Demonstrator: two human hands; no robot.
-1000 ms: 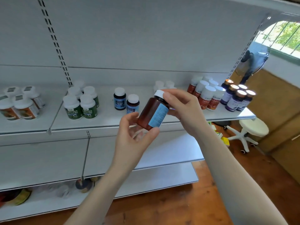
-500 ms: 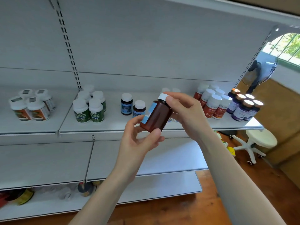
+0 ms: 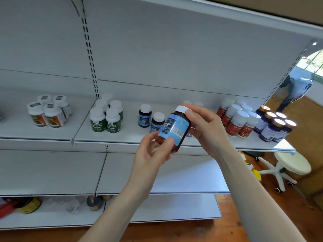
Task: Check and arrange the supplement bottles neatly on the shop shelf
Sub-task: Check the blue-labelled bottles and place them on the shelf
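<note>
Bottle [image 3: 175, 130], brown with a blue label, is tilted in the air before the shelf [image 3: 129, 136]. Your left grip [image 3: 152, 153] pinches its lower body; your right grip [image 3: 208, 131] curls round the white cap. It seems light, stiff and smooth, so hold the body firmly.

White shop shelf [image 3: 201, 145] with grouped supplement bottles [image 3: 104, 119].

white-capped bottles [image 3: 187, 102] (perhaps two) mostly hidden behind held bottle [image 3: 174, 130]
</note>
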